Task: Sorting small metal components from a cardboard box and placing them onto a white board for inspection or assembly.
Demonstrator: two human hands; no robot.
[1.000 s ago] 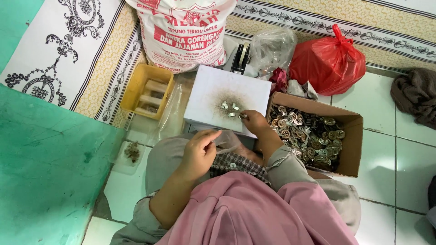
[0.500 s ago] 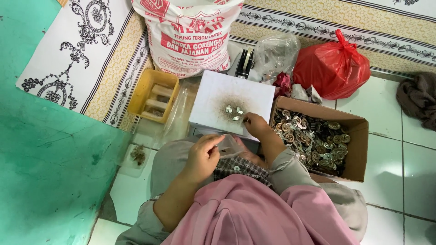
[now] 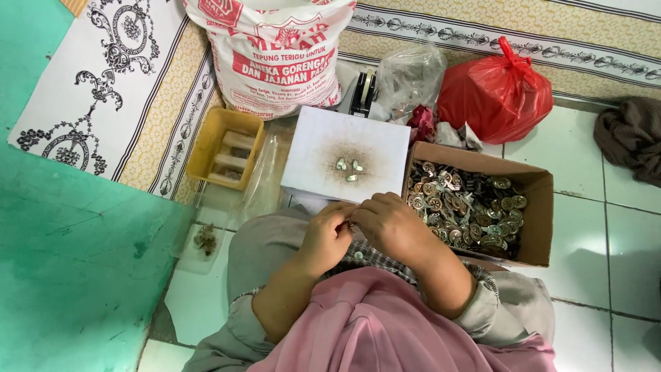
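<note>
My left hand (image 3: 327,238) and my right hand (image 3: 389,224) meet over my lap, fingertips pinched together on a small metal part (image 3: 352,223) that is mostly hidden between them. Just beyond the hands lies a white board (image 3: 346,153) with a dark smudged centre and three small metal pieces (image 3: 348,167) on it. To the right, an open cardboard box (image 3: 530,207) holds several small metal parts (image 3: 465,207).
A yellow plastic tray (image 3: 227,148) sits left of the board, with a clear plastic bag (image 3: 265,180) beside it. A large printed sack (image 3: 272,52), a clear bag (image 3: 412,76), a red plastic bag (image 3: 496,93) and a brown cloth (image 3: 630,138) lie farther off. A green mat (image 3: 69,255) covers the left floor.
My right hand has drawn back from the white board to my lap and joined my left hand. Three pieces stay on the board.
</note>
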